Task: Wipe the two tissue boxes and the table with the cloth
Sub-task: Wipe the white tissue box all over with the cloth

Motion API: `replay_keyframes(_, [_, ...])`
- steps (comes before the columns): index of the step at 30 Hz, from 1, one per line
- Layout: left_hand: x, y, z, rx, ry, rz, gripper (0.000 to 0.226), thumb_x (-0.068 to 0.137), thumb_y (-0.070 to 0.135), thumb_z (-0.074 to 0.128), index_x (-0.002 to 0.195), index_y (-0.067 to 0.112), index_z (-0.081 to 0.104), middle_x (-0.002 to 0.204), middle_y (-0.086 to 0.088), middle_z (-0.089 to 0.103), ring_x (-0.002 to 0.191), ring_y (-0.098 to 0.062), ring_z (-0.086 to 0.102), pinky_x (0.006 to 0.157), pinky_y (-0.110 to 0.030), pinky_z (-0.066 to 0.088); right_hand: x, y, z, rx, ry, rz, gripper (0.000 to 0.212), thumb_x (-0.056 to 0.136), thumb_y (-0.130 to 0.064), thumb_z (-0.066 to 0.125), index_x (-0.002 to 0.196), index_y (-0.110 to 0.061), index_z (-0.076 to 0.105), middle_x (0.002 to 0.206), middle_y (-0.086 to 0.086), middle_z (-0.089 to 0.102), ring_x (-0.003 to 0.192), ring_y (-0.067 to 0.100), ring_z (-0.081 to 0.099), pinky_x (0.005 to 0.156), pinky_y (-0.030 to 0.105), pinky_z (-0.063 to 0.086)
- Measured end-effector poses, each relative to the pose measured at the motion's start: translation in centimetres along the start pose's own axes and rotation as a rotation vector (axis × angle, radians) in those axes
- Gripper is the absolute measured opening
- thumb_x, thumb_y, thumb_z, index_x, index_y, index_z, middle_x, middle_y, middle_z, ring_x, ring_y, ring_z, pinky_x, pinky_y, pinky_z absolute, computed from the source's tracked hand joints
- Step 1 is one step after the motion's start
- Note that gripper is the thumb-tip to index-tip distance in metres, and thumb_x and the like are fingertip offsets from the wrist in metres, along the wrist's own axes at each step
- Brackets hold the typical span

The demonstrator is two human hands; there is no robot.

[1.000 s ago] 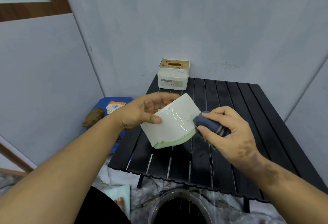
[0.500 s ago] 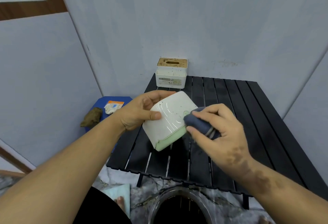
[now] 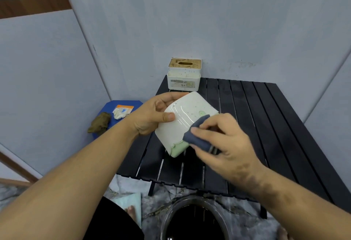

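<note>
While held tilted at frame centre above the table (image 3: 266, 125): pale tissue box (image 3: 182, 124), left hand (image 3: 152, 116) fingers curled round its edge; right hand (image 3: 224, 144) fingers pinching cloth (image 3: 197, 135) against it.

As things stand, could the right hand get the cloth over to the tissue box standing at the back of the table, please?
Probably yes. The right hand holds the cloth against the tilted box in the left hand. The wooden-topped box stands beyond, and the held box partly blocks a straight path.
</note>
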State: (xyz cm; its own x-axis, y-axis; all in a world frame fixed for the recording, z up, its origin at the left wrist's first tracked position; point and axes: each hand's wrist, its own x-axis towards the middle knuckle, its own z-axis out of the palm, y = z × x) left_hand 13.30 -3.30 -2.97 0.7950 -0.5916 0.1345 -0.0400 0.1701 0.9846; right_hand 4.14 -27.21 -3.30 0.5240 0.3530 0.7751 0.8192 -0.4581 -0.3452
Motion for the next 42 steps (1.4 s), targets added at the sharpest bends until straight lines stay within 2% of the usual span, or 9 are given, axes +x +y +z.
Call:
replay_keyframes(4, [0.1,-0.1,-0.1,0.000,0.016,-0.007,0.082,0.071,0.035,0.093,0.142,0.017,0.057,0.136,-0.011,0.065,0.122,-0.030,0.064,0.097,-0.041,0.057,0.9,3.0,-2.3,0.020,0.133,0.269,0.029,0.077,-0.012,0.080,0.104,-0.007,0.074,0.095,0.002,0.060,0.087,0.010,0.060,0.076,0.027,0.053])
replay_keyframes(6, [0.3,-0.2,0.0,0.019,0.021,-0.002,0.084,0.071,0.036,0.092,0.144,0.016,0.056,0.137,-0.012,0.064,0.123,-0.030,0.063,0.097,-0.042,0.057,0.7,3.1,-2.4,-0.001,0.116,0.249,0.029,0.077,-0.012,0.080,0.105,-0.006,0.074,0.095,0.003,0.060,0.087,0.011,0.060,0.077,0.026,0.053])
replay_keyframes(11, [0.5,-0.3,-0.1,0.015,0.054,0.000,0.091,0.068,0.038,0.094,0.145,0.012,0.052,0.139,-0.013,0.062,0.124,-0.031,0.062,0.099,-0.044,0.056,-0.3,0.8,-0.4,-0.035,-0.006,-0.021,0.027,0.074,-0.005,0.082,0.098,0.005,0.072,0.092,0.011,0.060,0.090,0.021,0.061,0.082,0.027,0.050])
replay_keyframes(16, [0.5,-0.2,-0.2,-0.028,0.084,0.003,0.091,0.065,0.037,0.096,0.143,0.011,0.054,0.135,-0.011,0.066,0.120,-0.029,0.065,0.097,-0.042,0.058,0.5,3.7,-2.0,-0.005,0.106,0.238,0.026,0.075,-0.010,0.081,0.099,-0.003,0.074,0.091,0.003,0.059,0.082,0.013,0.060,0.072,0.030,0.052])
replay_keyframes(21, [0.9,-0.3,0.3,-0.022,0.108,0.006,0.093,0.065,0.039,0.095,0.143,0.009,0.054,0.136,-0.012,0.065,0.122,-0.029,0.064,0.096,-0.040,0.057,-1.0,0.5,0.6,-0.107,-0.117,-0.036,0.024,0.080,-0.011,0.077,0.098,0.003,0.071,0.090,0.009,0.059,0.083,0.022,0.055,0.075,0.028,0.048])
replay_keyframes(28, [0.8,-0.6,0.2,0.035,0.105,-0.006,0.094,0.066,0.041,0.094,0.145,0.011,0.052,0.141,-0.015,0.061,0.125,-0.035,0.061,0.101,-0.049,0.055,0.5,2.4,-2.1,-0.184,0.139,0.117,0.028,0.077,-0.010,0.080,0.101,0.001,0.072,0.097,0.008,0.062,0.090,0.022,0.058,0.080,0.032,0.050])
replay_keyframes(34, [0.9,-0.7,0.6,0.054,0.097,0.004,0.096,0.068,0.040,0.093,0.147,0.008,0.050,0.145,-0.018,0.059,0.130,-0.037,0.058,0.105,-0.049,0.052,0.3,-0.1,0.5,-0.166,-0.060,-0.205,0.021,0.082,-0.009,0.074,0.098,0.005,0.071,0.092,0.014,0.064,0.080,0.031,0.058,0.074,0.041,0.048])
replay_keyframes(38, [0.7,-0.5,0.6,0.031,0.077,-0.010,0.098,0.067,0.038,0.095,0.148,0.007,0.049,0.143,-0.021,0.059,0.127,-0.039,0.059,0.104,-0.052,0.052,1.2,1.6,-1.4,-0.006,0.057,0.122,0.024,0.081,-0.016,0.078,0.104,-0.008,0.075,0.097,0.004,0.063,0.092,0.018,0.060,0.083,0.027,0.049])
replay_keyframes(42, [0.3,-0.3,0.9,0.063,0.045,-0.035,0.095,0.067,0.041,0.094,0.148,0.013,0.051,0.140,-0.016,0.062,0.124,-0.034,0.062,0.098,-0.045,0.056,2.2,4.1,-4.3,0.076,-0.016,0.401,0.019,0.084,-0.022,0.074,0.102,-0.027,0.076,0.095,-0.007,0.066,0.093,0.010,0.063,0.082,0.023,0.051])
